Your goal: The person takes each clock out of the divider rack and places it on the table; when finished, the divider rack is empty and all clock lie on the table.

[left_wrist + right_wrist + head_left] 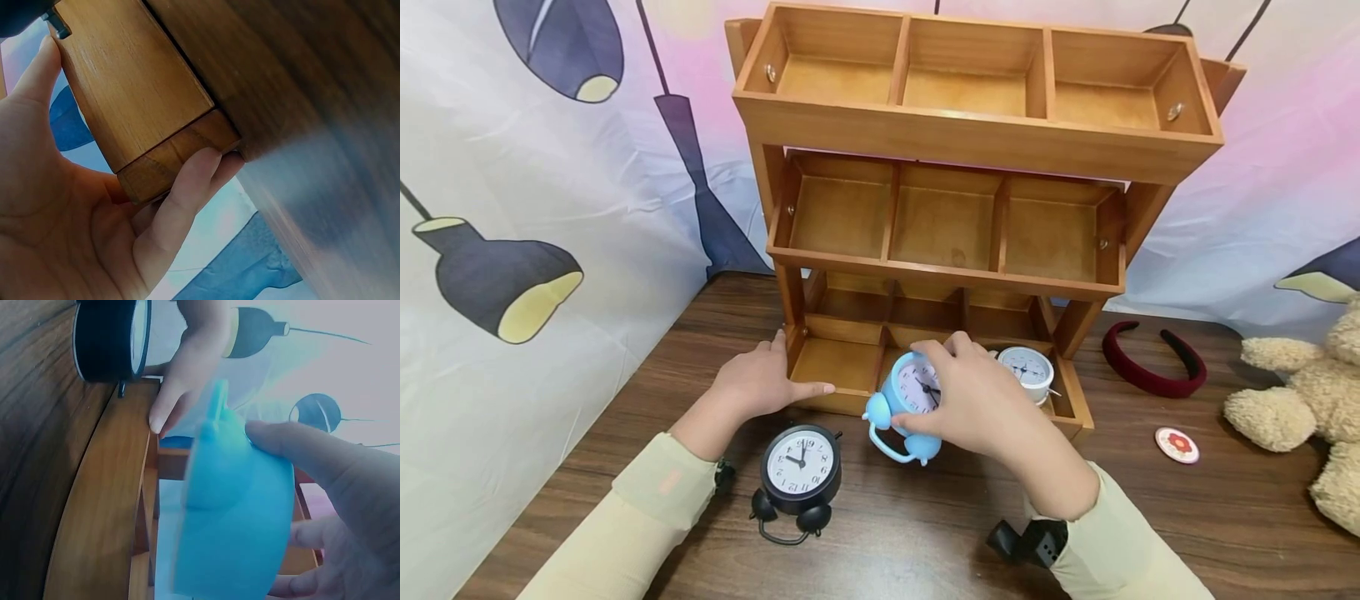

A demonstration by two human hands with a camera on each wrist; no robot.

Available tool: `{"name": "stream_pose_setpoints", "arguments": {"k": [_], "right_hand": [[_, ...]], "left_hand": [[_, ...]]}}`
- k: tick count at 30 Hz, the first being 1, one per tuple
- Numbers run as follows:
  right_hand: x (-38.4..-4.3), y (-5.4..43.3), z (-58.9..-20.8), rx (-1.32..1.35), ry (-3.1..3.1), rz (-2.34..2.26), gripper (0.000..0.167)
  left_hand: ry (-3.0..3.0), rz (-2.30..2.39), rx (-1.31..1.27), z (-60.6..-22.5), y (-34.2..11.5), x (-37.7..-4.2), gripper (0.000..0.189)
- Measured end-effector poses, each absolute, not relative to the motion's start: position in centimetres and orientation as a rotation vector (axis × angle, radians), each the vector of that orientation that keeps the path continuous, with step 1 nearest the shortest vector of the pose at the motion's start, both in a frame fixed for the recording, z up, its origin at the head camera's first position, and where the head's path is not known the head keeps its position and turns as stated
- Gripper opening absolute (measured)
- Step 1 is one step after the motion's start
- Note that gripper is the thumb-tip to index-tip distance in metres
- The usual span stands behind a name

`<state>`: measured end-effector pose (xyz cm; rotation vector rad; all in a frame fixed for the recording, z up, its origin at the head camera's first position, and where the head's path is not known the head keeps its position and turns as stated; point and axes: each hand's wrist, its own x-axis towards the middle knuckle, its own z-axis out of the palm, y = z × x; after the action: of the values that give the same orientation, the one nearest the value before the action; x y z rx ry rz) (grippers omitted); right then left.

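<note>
- Head view: the blue clock (912, 383) is in the right hand (977, 392), tipped with its bells (878, 408) toward the person, at the front of the rack's (962, 137) bottom tray (842, 402), around the middle slot. Can't tell if it touches the rim.
- Right hand has thumb on one side of the body and fingers on the other, so a proper pinch.
- Left hand (752, 383) grips the left end of that tray, thumb over the front edge.
- My guess: the clock's light and stiff, so no squish. The shell looks smooth, maybe a bit slippery.
- Best hold imo is the round body, like here. I'd skip the bells and thin handle (887, 447), they look easiest to bend.
- Go easy on the face too, could scratch.
- Black clock (802, 462) sits on the table (910, 533), white one (1027, 367) at the tray's right.
</note>
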<state>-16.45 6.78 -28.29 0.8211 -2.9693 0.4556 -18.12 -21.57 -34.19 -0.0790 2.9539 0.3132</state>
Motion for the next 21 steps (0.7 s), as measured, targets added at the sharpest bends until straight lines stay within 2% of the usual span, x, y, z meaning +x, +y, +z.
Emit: {"name": "stream_pose_setpoints", "arguments": {"k": [13, 21], "right_hand": [[-14.4, 7.4, -29.3, 0.981, -3.03, 0.358, 0.075], [-13.6, 7.4, -29.9, 1.049, -3.085, 0.325, 0.075]], "left_hand": [[2.953, 0.309, -0.072, -34.1, -21.5, -18.1, 0.131], [2.955, 0.308, -0.073, -34.2, -21.5, -18.1, 0.132]]}}
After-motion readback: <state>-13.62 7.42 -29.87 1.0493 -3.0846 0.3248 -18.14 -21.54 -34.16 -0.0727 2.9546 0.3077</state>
